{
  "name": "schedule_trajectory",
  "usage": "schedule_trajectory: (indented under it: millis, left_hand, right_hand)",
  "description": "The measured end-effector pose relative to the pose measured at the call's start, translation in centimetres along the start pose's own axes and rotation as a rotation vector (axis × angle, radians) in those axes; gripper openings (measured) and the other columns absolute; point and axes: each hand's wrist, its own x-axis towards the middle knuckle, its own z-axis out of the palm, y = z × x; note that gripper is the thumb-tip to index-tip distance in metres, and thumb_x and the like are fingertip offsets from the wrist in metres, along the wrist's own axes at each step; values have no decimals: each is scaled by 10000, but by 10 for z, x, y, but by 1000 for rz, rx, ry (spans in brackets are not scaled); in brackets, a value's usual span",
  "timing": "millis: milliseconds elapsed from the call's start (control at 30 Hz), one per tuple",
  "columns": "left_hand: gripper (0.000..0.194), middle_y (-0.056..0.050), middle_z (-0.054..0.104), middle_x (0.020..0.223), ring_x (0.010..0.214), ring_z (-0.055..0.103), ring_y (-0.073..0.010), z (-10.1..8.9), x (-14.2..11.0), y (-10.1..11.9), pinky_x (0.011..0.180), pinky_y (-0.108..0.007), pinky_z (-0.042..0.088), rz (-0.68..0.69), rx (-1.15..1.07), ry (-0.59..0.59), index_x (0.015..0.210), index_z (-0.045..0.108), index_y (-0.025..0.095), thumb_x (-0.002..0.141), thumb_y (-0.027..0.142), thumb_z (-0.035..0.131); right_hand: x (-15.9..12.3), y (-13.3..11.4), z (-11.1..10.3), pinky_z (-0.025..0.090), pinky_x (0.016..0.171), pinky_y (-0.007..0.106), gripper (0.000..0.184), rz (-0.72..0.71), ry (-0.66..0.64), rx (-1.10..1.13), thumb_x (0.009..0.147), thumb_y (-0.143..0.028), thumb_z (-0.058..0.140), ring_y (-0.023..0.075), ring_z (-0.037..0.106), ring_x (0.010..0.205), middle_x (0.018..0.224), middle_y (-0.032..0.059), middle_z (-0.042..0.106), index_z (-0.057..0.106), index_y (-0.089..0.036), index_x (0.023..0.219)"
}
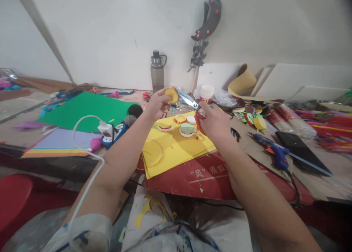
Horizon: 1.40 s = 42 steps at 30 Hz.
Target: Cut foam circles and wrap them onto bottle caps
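Note:
My left hand (157, 104) grips a small round yellow piece (171, 95) with a pale rim, held up above the table. In my right hand (216, 121) is a pair of scissors (189, 99) with red handles, its blades pointing left toward the yellow piece. Whether the blade tips touch its edge I cannot tell. Below both hands lie yellow sheets (178, 149) bearing several small round pieces, among them a green-topped disc (187, 129), a white disc (191, 119) and a yellow-and-red ring (180, 119).
A grey bottle (157, 74) and a paper cup (206, 93) stand at the back. Green sheet (90, 111) and a power strip (110, 133) with a white cable lie left. To the right are a blue glue gun (275, 151), a black phone-like slab (301, 151) and several coloured discs (249, 118).

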Motion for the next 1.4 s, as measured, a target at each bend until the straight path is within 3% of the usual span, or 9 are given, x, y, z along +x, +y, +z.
schedule_trajectory:
  millis: [300,433,600,900,1400]
  left_hand:
    - [441,11,688,748,637,619,-94,-6,-2,0,484,-169,400,23,-36,4,950,717,146,512,98,727]
    - [448,10,688,734,627,613,-89,-7,-3,0,455,-154,359,16,-33,-22,941,721,137,495,100,733]
    - [446,-4,698,723,601,590,-79,-4,-5,0,438,-148,324,8,-42,-56,930,730,119,486,105,762]
    - [372,-3,666,720,568,497,-51,-1,-5,-1,428,-141,264,-9,-12,-56,895,726,127,524,106,753]
    - [328,35,596,645,520,439,-26,0,-4,-1,423,-130,216,-78,16,-41,809,657,125,495,62,729]
  right_hand:
    - [3,10,18,448,829,379,487,-80,194,66,933,-178,568,304,566,1010,1093,157,640,656,-236,1408]
    - [3,11,21,430,793,360,489,-97,235,58,912,-165,577,294,555,986,1045,137,624,661,-252,1386]
    - [3,10,17,394,752,337,418,-68,182,25,946,-161,530,272,582,944,1036,134,679,696,-226,1324]
    - [2,4,-2,332,681,319,445,-20,-2,8,969,-164,489,252,641,959,1108,126,745,693,-240,1357]
    - [4,2,-5,403,703,308,427,20,-117,-41,999,-208,487,269,706,981,1179,131,759,656,-256,1389]
